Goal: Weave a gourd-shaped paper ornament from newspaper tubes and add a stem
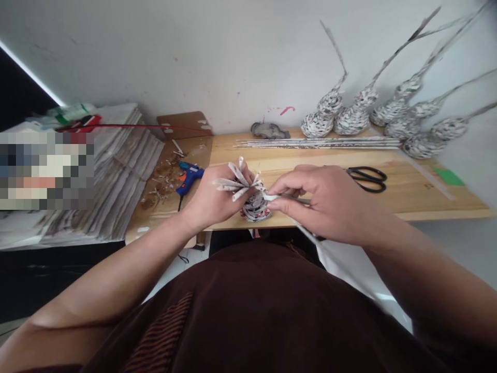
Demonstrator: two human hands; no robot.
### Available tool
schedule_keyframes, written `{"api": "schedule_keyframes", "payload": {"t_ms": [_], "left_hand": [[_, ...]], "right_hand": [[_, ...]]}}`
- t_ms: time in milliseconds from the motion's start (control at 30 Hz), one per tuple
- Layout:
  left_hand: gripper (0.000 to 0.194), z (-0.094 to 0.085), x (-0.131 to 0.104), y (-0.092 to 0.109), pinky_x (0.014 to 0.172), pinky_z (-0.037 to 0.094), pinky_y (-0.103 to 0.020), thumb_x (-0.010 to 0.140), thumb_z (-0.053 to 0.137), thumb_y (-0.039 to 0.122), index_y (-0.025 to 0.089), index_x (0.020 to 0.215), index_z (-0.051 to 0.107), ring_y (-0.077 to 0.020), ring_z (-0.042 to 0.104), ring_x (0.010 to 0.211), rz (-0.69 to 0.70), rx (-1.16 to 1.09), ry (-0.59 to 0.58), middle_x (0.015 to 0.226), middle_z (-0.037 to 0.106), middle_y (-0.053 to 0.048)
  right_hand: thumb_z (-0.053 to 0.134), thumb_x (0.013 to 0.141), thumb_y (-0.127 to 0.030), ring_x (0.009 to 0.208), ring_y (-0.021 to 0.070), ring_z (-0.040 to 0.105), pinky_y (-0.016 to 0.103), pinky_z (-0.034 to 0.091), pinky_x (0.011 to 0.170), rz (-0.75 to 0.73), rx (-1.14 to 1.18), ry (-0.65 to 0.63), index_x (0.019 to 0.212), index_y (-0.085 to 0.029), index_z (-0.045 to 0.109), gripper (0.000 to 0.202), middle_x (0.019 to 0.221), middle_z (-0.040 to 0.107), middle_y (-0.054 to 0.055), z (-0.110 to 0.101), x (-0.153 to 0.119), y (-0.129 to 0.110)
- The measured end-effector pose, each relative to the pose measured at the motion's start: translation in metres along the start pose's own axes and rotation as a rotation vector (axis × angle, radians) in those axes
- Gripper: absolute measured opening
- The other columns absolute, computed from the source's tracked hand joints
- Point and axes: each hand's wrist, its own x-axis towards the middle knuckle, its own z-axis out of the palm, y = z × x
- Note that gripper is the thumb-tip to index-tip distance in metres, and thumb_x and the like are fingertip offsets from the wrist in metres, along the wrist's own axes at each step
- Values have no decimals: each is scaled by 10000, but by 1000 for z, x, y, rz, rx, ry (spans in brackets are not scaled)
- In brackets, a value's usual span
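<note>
A small woven newspaper gourd (257, 211) stands near the front edge of the wooden board, its lower body round and its top a spray of cut paper tube ends (239, 180). Wrapped around its neck from the left is my left hand (221, 199), the fingertips mostly hidden behind the tubes. My right hand (316, 202) pinches a long rolled paper strip (272, 197) between thumb and forefinger, right beside the gourd's neck. The strip's tail runs down to the right past the board's edge.
Several finished paper gourds (351, 119) with long stems line the back right. Paper rods (318, 143) and a grey glove (271, 130) lie by the wall. Black scissors (367, 178) are beyond my right hand. A blue glue gun (190, 177) and newspaper stacks (128, 150) are left.
</note>
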Motion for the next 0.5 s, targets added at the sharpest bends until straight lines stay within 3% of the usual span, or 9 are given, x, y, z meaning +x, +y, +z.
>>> {"api": "schedule_keyframes", "payload": {"t_ms": [133,200,267,367,500], "left_hand": [[139,-1,4,-4,661,507,-296,774,695,275,194,700,609,-183,660,689,-77,119,145,710,695,-21],[163,0,6,-10,639,511,-297,755,723,285,196,700,599,-192,661,689,-125,75,201,685,679,-18],[172,1,6,-15,614,515,-290,753,734,279,195,711,589,-193,668,689,-161,-13,218,672,672,-16],[170,5,7,-17,584,515,-277,757,727,256,192,719,574,-180,662,655,-195,-109,204,651,659,-5],[190,6,6,-15,577,514,-269,728,743,244,186,740,563,-166,647,640,-217,-192,208,664,645,5]], "right_hand": [[742,835,-396,889,251,688,371,504,779,-7,9,-73,1160,-333,729,331,988,759,10,-5,-13,9],[750,826,-407,926,281,683,411,509,816,-15,-88,-78,1153,-301,725,345,995,759,37,-5,-15,17],[707,866,-396,969,309,663,455,496,867,-14,-213,10,1084,-243,740,268,1010,753,83,3,-13,23],[627,923,-322,1083,334,607,496,453,959,-39,-317,240,1063,-187,738,224,1099,720,137,27,0,26],[600,920,-244,1025,304,643,457,488,917,-28,-177,333,964,-187,745,162,1015,733,122,64,22,27]]}}
